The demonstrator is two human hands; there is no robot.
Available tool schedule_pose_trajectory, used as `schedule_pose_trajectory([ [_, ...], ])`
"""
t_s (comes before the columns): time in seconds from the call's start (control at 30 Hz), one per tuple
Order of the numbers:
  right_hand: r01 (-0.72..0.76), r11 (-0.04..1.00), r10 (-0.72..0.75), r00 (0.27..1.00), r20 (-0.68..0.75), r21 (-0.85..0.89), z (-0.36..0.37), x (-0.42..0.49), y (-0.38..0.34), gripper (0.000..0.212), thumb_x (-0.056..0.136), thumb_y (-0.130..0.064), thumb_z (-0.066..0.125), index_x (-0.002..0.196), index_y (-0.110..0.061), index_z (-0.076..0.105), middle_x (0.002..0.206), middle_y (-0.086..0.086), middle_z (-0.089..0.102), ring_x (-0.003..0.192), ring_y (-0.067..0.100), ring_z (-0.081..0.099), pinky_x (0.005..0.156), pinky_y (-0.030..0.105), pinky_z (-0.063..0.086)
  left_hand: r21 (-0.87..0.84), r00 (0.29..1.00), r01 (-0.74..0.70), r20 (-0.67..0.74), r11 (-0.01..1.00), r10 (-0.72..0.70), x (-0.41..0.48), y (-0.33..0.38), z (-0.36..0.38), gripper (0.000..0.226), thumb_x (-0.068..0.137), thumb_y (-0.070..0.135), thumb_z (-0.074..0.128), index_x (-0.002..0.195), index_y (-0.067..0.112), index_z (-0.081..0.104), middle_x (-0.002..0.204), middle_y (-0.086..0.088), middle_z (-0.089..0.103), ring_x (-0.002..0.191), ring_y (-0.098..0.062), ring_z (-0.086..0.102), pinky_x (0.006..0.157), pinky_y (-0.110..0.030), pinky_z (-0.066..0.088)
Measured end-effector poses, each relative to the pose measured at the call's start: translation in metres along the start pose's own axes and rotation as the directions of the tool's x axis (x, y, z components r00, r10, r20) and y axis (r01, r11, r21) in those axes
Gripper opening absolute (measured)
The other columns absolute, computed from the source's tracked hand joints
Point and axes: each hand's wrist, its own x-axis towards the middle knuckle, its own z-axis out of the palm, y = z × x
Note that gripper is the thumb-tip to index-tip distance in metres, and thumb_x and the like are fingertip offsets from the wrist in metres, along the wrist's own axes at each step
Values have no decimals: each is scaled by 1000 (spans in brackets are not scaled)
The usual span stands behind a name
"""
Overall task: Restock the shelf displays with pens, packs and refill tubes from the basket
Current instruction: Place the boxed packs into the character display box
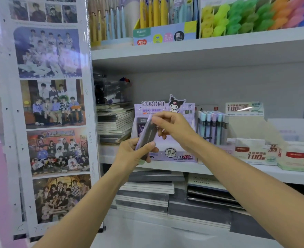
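My left hand (135, 154) grips the lower end of a small bundle of purple and dark refill tubes (147, 134), held tilted in front of the purple Kuromi display box (176, 154) on the middle shelf. My right hand (171, 125) pinches the top end of the same bundle with thumb and fingertips. The box's open compartment behind my hands is mostly hidden. The basket is not in view.
Right of the Kuromi box stand pastel pens (211, 126) and pale cardboard refill boxes (255, 151). Stacked notebooks (114, 122) lie at its left and on the shelf below. A photo poster panel (49, 104) borders the left. The upper shelf (183, 47) carries pens and coloured grips.
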Motion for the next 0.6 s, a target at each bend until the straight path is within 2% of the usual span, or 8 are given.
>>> schedule_pose_trajectory([
  [0.07, -30, 999, 29, 999, -19, -39, -14, -9, -6, 25, 94, -30, 60, 99, -9, 72, 74, 0, 62, 60, 7, 52, 55, 19, 45, 32, 1000, -12, 16, 999, 12, -2, 4, 12, 16, 86, 23, 71, 90, 8, 71, 79, -8, 76, 50, -10, 57, 53, -18, 47],
  [0.17, -29, 990, 24, 999, -43, -139, -35, -25, -17, 22, 95, -28, 59, 97, -13, 75, 72, -5, 64, 62, 0, 52, 60, 12, 42, 93, 998, -39, 54, 995, 34, -5, 9, 32, 18, 87, 23, 70, 91, 5, 70, 80, -8, 75, 52, -13, 56, 56, -23, 46],
  [0.23, -4, 986, -8, 997, -72, -166, -47, -34, -24, 19, 97, -25, 56, 96, -17, 73, 80, -6, 70, 67, -6, 57, 61, 7, 42, 103, 996, -55, 77, 993, 47, -5, 13, 43, 18, 87, 24, 70, 92, 7, 70, 80, -8, 75, 53, -13, 57, 54, -20, 46],
  [0.33, 12, 996, -33, 972, -232, -89, -70, -43, -36, 20, 102, -18, 46, 96, -13, 64, 84, -1, 68, 70, 4, 61, 60, 16, 45, 109, 991, -25, 131, 994, 11, -6, 19, 61, 22, 88, 28, 69, 95, 8, 70, 81, -5, 76, 56, -12, 60, 54, -17, 46],
  [0.43, 69, 998, -69, 906, -418, -16, -105, -52, -48, 18, 103, -12, 39, 99, -5, 55, 85, 8, 67, 65, 11, 63, 57, 20, 50, 95, 989, 8, 144, 995, -21, -7, 23, 79, 22, 88, 29, 68, 95, 8, 68, 82, -6, 76, 59, -13, 62, 54, -17, 46],
  [0.53, 73, 989, -132, 841, -524, -131, -137, -57, -53, 17, 104, -12, 37, 101, -5, 52, 89, 16, 65, 67, 15, 60, 60, 22, 52, 28, 995, 45, 93, 999, -47, -8, 25, 88, 22, 90, 30, 66, 96, 9, 67, 83, -5, 76, 59, -13, 63, 56, -19, 44],
  [0.6, 28, 971, -152, 839, -522, -238, -152, -63, -50, 17, 103, -11, 38, 99, -5, 53, 92, 20, 64, 70, 17, 59, 62, 23, 51, 21, 996, 72, 48, 997, -73, -8, 27, 96, 22, 92, 32, 63, 99, 12, 67, 83, -2, 76, 59, -10, 64, 60, -25, 42],
])
